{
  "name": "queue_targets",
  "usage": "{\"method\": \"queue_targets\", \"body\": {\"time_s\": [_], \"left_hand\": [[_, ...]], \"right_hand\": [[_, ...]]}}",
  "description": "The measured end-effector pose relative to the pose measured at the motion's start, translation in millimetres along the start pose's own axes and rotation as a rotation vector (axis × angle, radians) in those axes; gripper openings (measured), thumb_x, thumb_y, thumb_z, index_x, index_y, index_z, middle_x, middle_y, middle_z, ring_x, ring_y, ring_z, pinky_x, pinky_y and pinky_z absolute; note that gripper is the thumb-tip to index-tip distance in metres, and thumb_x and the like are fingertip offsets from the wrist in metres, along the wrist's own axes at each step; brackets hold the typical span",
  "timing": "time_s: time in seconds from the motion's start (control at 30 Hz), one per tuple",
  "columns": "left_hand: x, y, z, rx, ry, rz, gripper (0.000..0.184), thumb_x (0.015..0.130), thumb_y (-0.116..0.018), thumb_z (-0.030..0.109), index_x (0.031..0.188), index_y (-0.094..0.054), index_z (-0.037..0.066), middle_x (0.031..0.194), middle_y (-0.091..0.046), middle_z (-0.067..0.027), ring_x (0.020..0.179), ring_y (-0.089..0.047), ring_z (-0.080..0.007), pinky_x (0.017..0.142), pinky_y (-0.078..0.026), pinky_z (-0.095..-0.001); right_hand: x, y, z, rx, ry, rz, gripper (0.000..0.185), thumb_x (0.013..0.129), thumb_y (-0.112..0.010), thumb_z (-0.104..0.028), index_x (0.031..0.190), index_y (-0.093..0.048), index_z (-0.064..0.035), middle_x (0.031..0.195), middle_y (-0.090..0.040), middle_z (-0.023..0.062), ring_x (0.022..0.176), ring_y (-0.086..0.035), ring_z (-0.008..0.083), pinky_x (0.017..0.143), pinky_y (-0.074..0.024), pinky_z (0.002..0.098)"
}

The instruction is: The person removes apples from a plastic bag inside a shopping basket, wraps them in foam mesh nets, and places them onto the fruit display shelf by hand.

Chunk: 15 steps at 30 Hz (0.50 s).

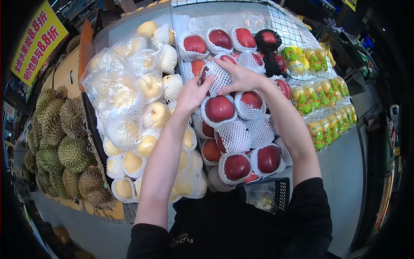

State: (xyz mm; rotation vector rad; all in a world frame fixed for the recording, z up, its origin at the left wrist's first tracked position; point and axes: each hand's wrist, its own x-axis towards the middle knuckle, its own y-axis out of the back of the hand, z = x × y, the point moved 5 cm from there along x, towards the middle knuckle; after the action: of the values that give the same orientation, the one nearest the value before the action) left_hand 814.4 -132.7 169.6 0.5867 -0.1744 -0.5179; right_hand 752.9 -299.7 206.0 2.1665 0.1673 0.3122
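Observation:
Between my two hands is a red apple in a white foam net, mostly covered by the netting. My left hand grips its left side, thumb pressed against the net. From the right, my right hand curves round it, fingers over the top and thumb low on the net. Just below lies a large dark red apple in an opened-out net. Another netted red apple sits to its right. Behind my hands, a row of red apples rests in foam nets.
Yellow pears in foam nets fill the left bin, partly under a clear plastic bag. Durians are piled farther left. Packed yellow fruit lies at right. A dark basket is low in front of me.

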Motion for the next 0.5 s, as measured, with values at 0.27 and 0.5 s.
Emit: {"method": "queue_targets", "body": {"time_s": [0.27,0.5], "left_hand": [[-49,27,35,0.020,-0.104,0.139,0.072,0.085,-0.059,0.056,0.125,-0.058,-0.004,0.109,-0.066,-0.0271,0.106,-0.063,-0.0390,0.092,-0.047,-0.0405],[-212,54,70,-0.454,-0.242,-0.010,0.050,0.085,-0.069,0.009,0.130,-0.053,-0.005,0.121,-0.064,-0.0203,0.105,-0.065,-0.0250,0.090,-0.050,-0.0358]], "right_hand": [[-16,1,-8,-0.079,-0.028,0.095,0.108,0.069,-0.083,-0.042,0.148,-0.026,0.0053,0.152,-0.028,0.0286,0.145,-0.020,0.0379,0.118,-0.0194,0.0407],[-58,11,-54,-0.039,0.018,0.249,0.071,0.083,-0.072,-0.037,0.141,-0.047,-0.0051,0.146,-0.041,0.0236,0.139,-0.037,0.0353,0.115,-0.0259,0.0442]]}}
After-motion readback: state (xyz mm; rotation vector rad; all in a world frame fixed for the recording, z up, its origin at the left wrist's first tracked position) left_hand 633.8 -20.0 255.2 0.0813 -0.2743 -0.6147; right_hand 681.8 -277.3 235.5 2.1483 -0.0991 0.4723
